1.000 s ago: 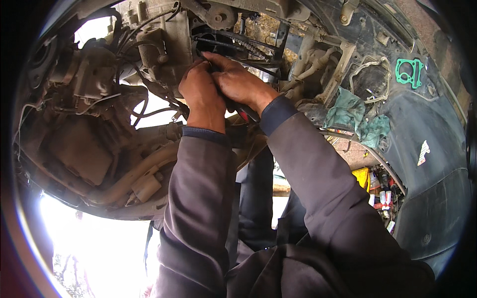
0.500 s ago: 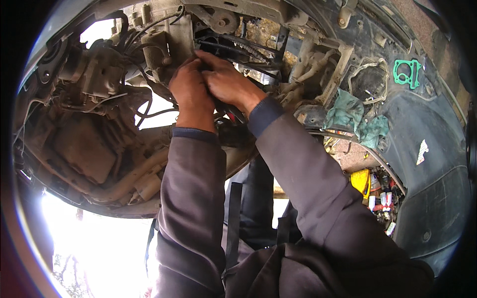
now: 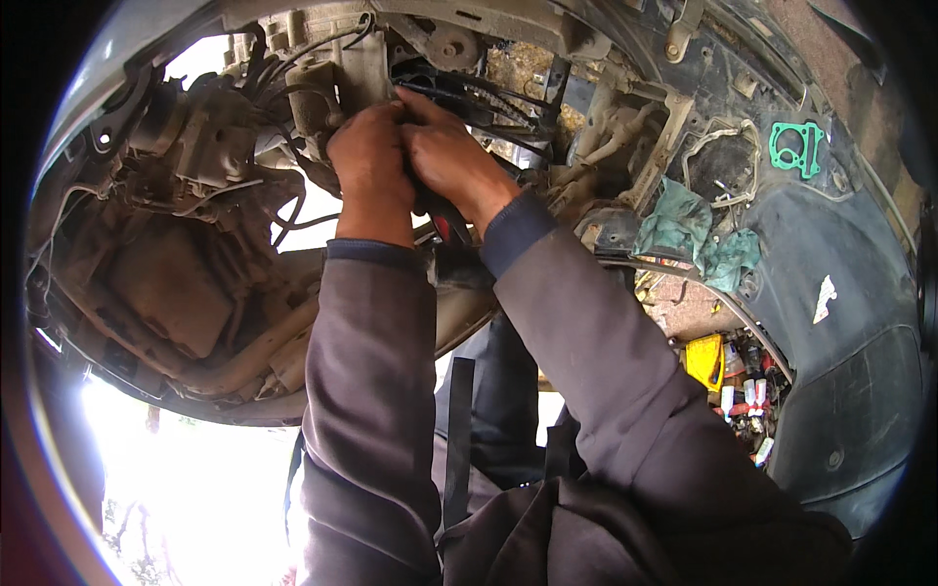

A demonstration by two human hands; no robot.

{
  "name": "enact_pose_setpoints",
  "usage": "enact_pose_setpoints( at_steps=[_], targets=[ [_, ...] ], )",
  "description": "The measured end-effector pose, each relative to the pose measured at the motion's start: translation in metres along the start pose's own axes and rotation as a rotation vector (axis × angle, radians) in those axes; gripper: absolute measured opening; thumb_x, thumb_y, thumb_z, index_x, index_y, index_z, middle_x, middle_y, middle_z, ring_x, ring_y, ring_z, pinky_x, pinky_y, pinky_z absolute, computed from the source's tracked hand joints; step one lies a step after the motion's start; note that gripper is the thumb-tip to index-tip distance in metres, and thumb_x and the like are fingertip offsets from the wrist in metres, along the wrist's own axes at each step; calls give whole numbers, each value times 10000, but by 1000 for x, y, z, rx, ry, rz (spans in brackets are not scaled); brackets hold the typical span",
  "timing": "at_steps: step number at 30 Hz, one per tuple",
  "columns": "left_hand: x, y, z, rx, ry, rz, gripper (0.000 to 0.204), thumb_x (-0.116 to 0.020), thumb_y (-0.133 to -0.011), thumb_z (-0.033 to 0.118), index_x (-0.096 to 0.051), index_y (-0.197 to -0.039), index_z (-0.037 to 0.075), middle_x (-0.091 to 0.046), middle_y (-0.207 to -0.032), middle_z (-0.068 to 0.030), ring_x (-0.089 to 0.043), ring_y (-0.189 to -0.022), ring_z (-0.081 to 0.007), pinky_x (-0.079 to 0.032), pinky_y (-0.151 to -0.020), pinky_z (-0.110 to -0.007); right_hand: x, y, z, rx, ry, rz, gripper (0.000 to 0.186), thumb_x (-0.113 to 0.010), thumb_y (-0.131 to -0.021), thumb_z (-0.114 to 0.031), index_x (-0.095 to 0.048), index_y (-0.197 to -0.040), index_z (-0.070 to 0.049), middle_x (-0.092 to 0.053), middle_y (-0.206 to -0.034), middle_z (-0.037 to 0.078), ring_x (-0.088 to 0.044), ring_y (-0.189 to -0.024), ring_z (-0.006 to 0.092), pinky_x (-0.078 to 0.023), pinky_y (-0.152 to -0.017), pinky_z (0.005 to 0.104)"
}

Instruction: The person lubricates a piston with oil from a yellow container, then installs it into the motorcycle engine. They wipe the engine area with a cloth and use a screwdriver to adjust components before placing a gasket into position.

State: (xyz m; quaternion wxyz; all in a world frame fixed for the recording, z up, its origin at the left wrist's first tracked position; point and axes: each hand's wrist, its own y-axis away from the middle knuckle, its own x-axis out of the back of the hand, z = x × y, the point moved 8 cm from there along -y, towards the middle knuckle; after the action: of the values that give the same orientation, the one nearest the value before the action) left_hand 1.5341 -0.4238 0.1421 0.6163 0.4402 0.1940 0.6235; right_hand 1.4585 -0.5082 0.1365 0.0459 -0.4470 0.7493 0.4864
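Both hands meet deep among the dusty engine parts of a vehicle. My left hand (image 3: pixel 371 156) is closed, its fingers bent away out of sight against the greasy metal. Pressed against it, my right hand (image 3: pixel 451 161) is also closed, with its forefinger stretched forward beside a grey-brown metal housing (image 3: pixel 363 73). Whatever lies between the fingers is hidden by the backs of the hands. Black rods and a coil spring (image 3: pixel 493 96) run just beyond the right hand. A black hose (image 3: pixel 311 227) curves to the left of my left wrist.
On the dark body panel at right lie a green gasket (image 3: pixel 796 148), a worn pale gasket (image 3: pixel 725 146) and a crumpled teal cloth (image 3: pixel 674 220). Below the panel edge are a yellow container (image 3: pixel 703 361) and several small tubes (image 3: pixel 750 393). A brown cover (image 3: pixel 171 293) fills the left side.
My left hand has turned and shifted slightly left, its wrist a little higher. The right hand stays against it, its fingertips moved slightly. The view has shifted a little.
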Motion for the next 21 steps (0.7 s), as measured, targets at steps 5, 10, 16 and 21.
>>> enact_pose_setpoints(
  at_steps=[5, 10, 16, 21],
  targets=[
    [-13, 5, 18, -129, -118, -78, 98, -679, -807, 27, -710, -868, -44, -681, -808, -99, -624, -706, -195, -492, -641, -330, 2, -6, 1, -1, 6, 50, 440, -497, -913, -89, -521, -1311, 96, -473, -1453, 180, -550, -1177, 182, -434, -964, 262],
    [-10, 4, 24, -35, -129, -73, 135, -612, -870, 18, -701, -953, -43, -692, -957, -141, -665, -876, -229, -538, -792, -326, -4, -10, -13, 139, 254, -7, 397, -470, -925, -103, -567, -1250, 104, -408, -1505, 220, -547, -1224, 234, -440, -971, 295],
    [-25, 1, 28, 11, -129, -92, 132, -610, -876, 6, -691, -964, -48, -692, -947, -134, -666, -866, -234, -541, -793, -334, 1, -8, -39, 204, 428, 86, 326, -441, -900, -72, -653, -1103, 70, -575, -1328, 227, -555, -1245, 290, -410, -1030, 336],
    [-31, -8, 33, -16, -101, -134, 134, -630, -867, 6, -686, -977, -46, -691, -928, -134, -667, -848, -241, -539, -776, -336, -16, -19, -50, 355, 1108, -202, 312, -435, -913, -85, -666, -1072, 51, -561, -1338, 246, -510, -1289, 329, -379, -1076, 346]
  ],
)
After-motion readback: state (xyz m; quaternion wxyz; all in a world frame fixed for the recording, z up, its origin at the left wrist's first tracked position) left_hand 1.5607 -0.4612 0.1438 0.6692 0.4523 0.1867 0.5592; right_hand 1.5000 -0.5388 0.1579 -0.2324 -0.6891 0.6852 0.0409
